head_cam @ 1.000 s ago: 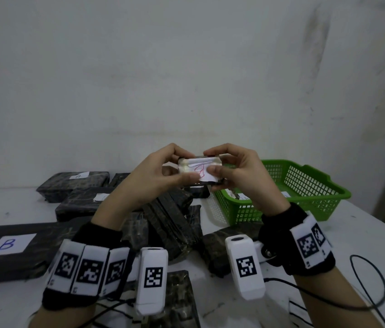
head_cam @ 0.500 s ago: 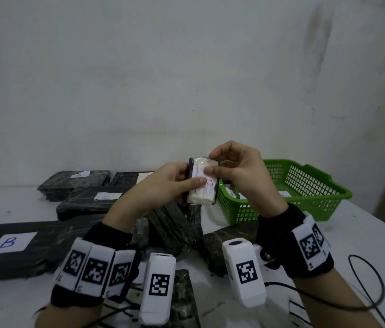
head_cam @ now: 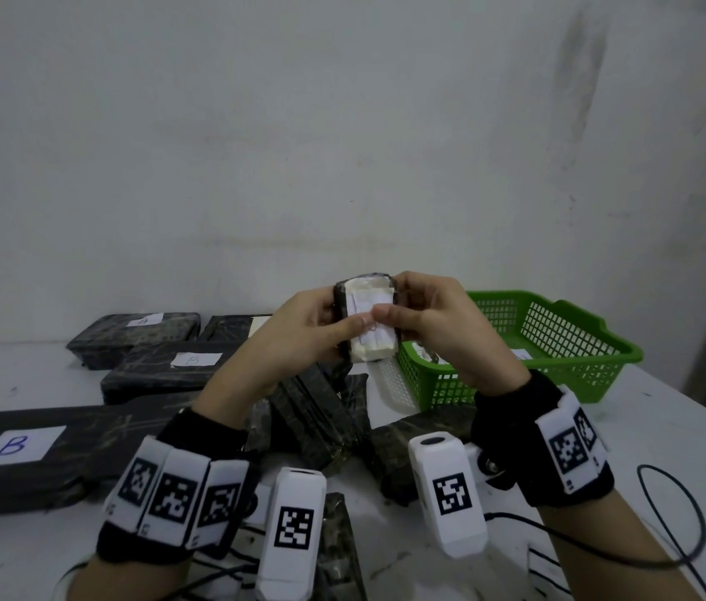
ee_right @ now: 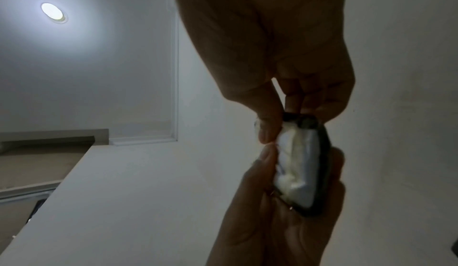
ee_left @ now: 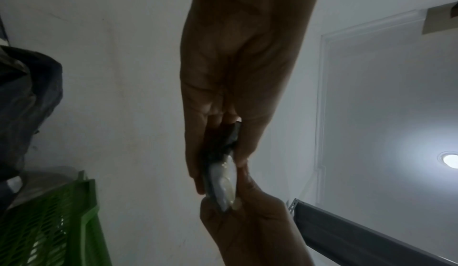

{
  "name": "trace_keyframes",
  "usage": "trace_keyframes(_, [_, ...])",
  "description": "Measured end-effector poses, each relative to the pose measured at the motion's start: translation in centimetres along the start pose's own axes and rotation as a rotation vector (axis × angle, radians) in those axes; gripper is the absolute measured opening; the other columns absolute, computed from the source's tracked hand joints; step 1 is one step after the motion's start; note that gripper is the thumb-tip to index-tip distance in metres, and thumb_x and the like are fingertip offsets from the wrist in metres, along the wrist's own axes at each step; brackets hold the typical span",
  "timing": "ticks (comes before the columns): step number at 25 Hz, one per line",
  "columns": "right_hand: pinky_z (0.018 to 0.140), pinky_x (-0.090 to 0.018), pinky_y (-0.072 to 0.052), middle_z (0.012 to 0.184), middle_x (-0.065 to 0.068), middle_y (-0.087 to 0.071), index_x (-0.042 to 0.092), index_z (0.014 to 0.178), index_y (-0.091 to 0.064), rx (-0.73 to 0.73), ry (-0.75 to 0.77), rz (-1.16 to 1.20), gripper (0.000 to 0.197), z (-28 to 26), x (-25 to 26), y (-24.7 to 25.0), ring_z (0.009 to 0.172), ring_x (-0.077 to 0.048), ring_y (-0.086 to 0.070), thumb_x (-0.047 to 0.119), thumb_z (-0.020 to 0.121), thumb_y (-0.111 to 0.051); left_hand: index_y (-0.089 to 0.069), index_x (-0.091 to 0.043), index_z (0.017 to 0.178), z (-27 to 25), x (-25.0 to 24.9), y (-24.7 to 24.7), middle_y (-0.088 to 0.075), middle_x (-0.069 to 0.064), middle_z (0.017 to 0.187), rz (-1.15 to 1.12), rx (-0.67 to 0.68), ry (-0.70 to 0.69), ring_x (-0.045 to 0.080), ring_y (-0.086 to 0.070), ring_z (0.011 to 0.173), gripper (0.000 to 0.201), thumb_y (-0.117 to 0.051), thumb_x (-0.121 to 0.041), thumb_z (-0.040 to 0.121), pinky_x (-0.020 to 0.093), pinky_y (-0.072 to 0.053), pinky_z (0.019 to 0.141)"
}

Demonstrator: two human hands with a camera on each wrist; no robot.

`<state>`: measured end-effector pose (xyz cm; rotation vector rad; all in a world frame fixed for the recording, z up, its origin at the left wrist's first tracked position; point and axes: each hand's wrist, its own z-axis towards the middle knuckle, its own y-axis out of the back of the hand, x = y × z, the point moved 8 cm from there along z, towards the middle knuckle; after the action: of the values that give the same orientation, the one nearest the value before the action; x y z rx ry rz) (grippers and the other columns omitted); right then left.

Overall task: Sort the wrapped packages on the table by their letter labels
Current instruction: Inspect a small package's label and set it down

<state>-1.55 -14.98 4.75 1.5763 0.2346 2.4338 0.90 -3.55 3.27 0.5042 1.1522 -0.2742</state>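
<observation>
A small package [head_cam: 368, 323] with a white taped label and dark wrap is held up in the air between both hands, above the pile. My left hand [head_cam: 312, 331] grips its left side, thumb on the label. My right hand [head_cam: 425, 327] pinches its right side, thumb tip meeting the left thumb. The package [ee_left: 223, 178] shows edge-on in the left wrist view, and in the right wrist view the package [ee_right: 300, 164] shows its white face. The label's letter is covered by the thumbs. A large black package marked B [head_cam: 17, 444] lies at the left.
A green basket [head_cam: 559, 340] with labelled items stands at the right. Black wrapped packages [head_cam: 169, 366] lie at back left, one with a label [head_cam: 143, 319]. A heap of dark packages [head_cam: 321, 418] sits under my hands. A black cable [head_cam: 667, 514] loops at the right front.
The small package has been turned from lying crosswise to standing upright between my hands, and both thumbs now meet over its label. It sits slightly lower and nearer the basket than a second ago.
</observation>
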Motion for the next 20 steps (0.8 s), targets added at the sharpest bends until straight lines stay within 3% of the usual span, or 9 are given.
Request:
trace_keyframes(2, [0.073, -0.024, -0.051, 0.085, -0.007, -0.064, 0.010, 0.100, -0.066, 0.005, 0.032, -0.032, 0.016, 0.0, 0.4, 0.3, 0.071, -0.008, -0.061, 0.005, 0.090, -0.054, -0.055, -0.021, 0.106, -0.1, -0.4, 0.3, -0.066, 0.004, 0.102, 0.078, -0.007, -0.022, 0.011, -0.066, 0.086, 0.024, -0.061, -0.016, 0.083, 0.022, -0.056, 0.077])
trace_keyframes(4, [0.073, -0.010, -0.046, 0.093, 0.000, -0.065, 0.010, 0.116, -0.062, 0.028, 0.055, -0.097, 0.026, 0.1, 0.7, 0.4, 0.074, 0.004, -0.058, 0.006, 0.093, -0.050, -0.045, -0.028, 0.120, -0.2, -0.8, 0.8, -0.062, 0.007, 0.108, 0.100, 0.002, -0.066, 0.011, -0.067, 0.085, 0.052, -0.066, -0.025, 0.073, 0.019, -0.055, 0.076])
trace_keyframes(6, [0.070, -0.016, -0.047, 0.086, -0.004, -0.065, 0.010, 0.117, -0.061, 0.011, 0.043, -0.095, 0.027, 0.2, 0.5, 0.6, 0.071, -0.004, -0.059, 0.009, 0.091, -0.054, -0.045, -0.035, 0.123, -0.6, -1.3, 0.4, -0.062, 0.014, 0.106, 0.063, 0.070, -0.112, 0.018, -0.068, 0.089, 0.061, -0.069, -0.017, 0.070, 0.026, -0.055, 0.082])
trace_keyframes(8, [0.062, -0.025, -0.048, 0.075, -0.007, -0.064, 0.016, 0.106, -0.058, -0.061, 0.034, -0.068, 0.018, 0.0, 0.5, 1.2, 0.064, -0.012, -0.060, 0.015, 0.088, -0.060, -0.053, -0.029, 0.115, -0.6, -1.5, 0.2, -0.064, 0.016, 0.101, 0.083, 0.080, -0.137, 0.019, -0.069, 0.088, 0.053, -0.070, -0.005, 0.072, 0.028, -0.055, 0.083])
trace_keyframes(10, [0.060, -0.024, -0.050, 0.083, -0.006, -0.067, 0.019, 0.102, -0.055, -0.070, 0.032, -0.068, 0.023, -0.1, 0.6, 1.6, 0.069, -0.013, -0.063, 0.026, 0.083, -0.065, -0.055, -0.024, 0.108, -0.2, -1.3, 1.0, -0.066, 0.009, 0.096, 0.081, -0.039, -0.139, 0.013, -0.070, 0.078, 0.044, -0.072, -0.004, 0.072, 0.025, -0.057, 0.076])
trace_keyframes(12, [0.069, -0.023, -0.053, 0.102, -0.003, -0.066, 0.023, 0.109, -0.055, -0.001, 0.080, -0.184, 0.044, -0.2, 1.0, 1.4, 0.086, -0.013, -0.064, 0.035, 0.070, -0.073, -0.054, -0.024, 0.103, 0.1, -1.2, 2.0, -0.067, 0.004, 0.095, 0.031, -0.150, -0.136, 0.009, -0.069, 0.072, 0.041, -0.072, -0.005, 0.072, 0.024, -0.057, 0.069])
trace_keyframes(15, [0.084, -0.027, -0.054, 0.106, 0.000, -0.067, 0.018, 0.115, -0.059, -0.027, 0.166, -0.284, 0.055, -0.3, 1.7, 1.5, 0.098, -0.014, -0.064, 0.021, 0.064, -0.081, -0.052, -0.025, 0.097, 0.1, -1.0, 2.1, -0.067, 0.005, 0.097, 0.007, -0.140, -0.131, 0.009, -0.069, 0.073, 0.040, -0.072, -0.002, 0.072, 0.025, -0.057, 0.068])
trace_keyframes(20, [0.071, -0.024, -0.055, 0.088, -0.008, -0.072, 0.012, 0.096, -0.068, -0.089, 0.205, -0.207, 0.036, -0.3, 1.9, 1.5, 0.078, -0.014, -0.067, 0.007, 0.063, -0.082, -0.059, -0.020, 0.083, -0.2, -1.5, 2.6, -0.068, 0.006, 0.082, 0.114, -0.206, -0.183, 0.013, -0.067, 0.066, 0.026, -0.076, -0.005, 0.070, 0.020, -0.053, 0.059])
